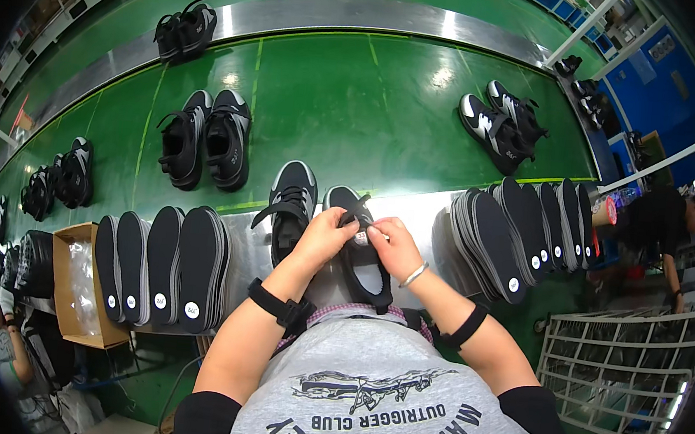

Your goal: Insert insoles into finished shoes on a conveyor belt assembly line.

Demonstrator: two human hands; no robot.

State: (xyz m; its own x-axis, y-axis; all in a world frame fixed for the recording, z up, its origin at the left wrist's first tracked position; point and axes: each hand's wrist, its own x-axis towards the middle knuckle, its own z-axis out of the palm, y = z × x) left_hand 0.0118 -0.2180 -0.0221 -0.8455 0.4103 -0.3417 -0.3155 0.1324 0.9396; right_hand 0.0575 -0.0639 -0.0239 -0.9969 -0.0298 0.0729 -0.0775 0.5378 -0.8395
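Note:
A black sneaker (362,273) with a grey-edged toe stands on the metal edge in front of me, its heel toward my body. My left hand (323,238) closes on the left side of its tongue and strap, fingers pinched. On the other side of the opening, my right hand (396,251) grips the tongue between thumb and fingers. A pale label shows on the tongue between my thumbs. Just left of it stands a matching sneaker (293,191), partly hidden behind my left hand and forearm, its strap sticking out sideways.
Stacked dark insoles (203,266) stand at my left, beside an open cardboard box (81,289) holding clear plastic. More insole stacks (490,238) lie at right. Pairs of sneakers (205,140) rest on the green surface (325,91). A wire rack (623,369) and another person (662,228) are at far right.

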